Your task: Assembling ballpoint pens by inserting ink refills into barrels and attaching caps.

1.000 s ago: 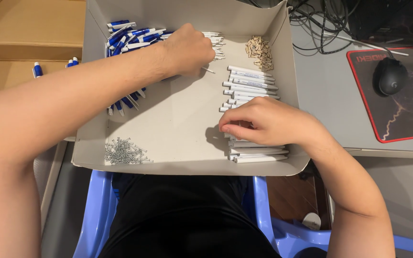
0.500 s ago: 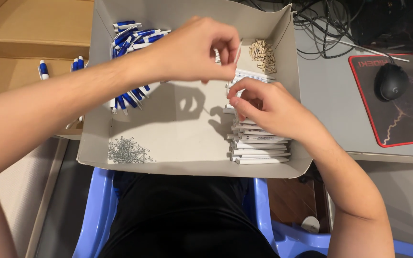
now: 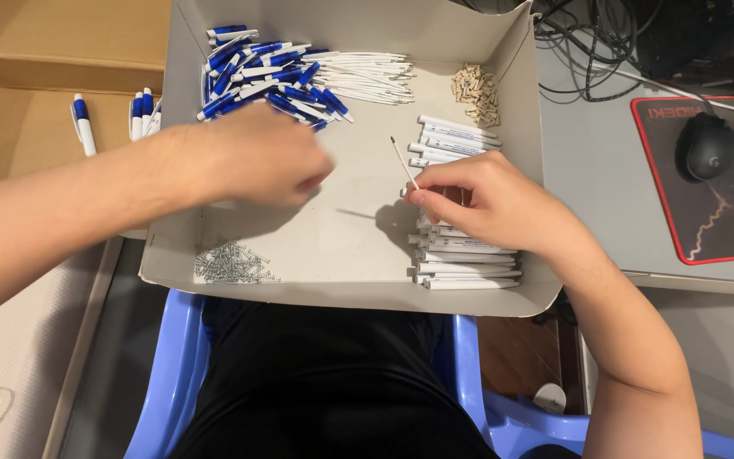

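I see my right hand (image 3: 490, 204) pinching a thin white refill (image 3: 404, 163) by its lower end, the dark tip pointing up and away over the tray (image 3: 358, 238) floor. It looks light, stiff and a little springy, so a hold low on the shaft near the barrels (image 3: 460, 255) suits it. My left hand (image 3: 261, 161) is blurred; I can't tell whether it's closed, though it hangs just below the blue-and-white pens (image 3: 256, 76). Smooth plastic barrels lie stacked at the tray's right side, tiny metal springs (image 3: 231, 262) in its near-left corner, and small beige caps (image 3: 475, 89) at its far right.
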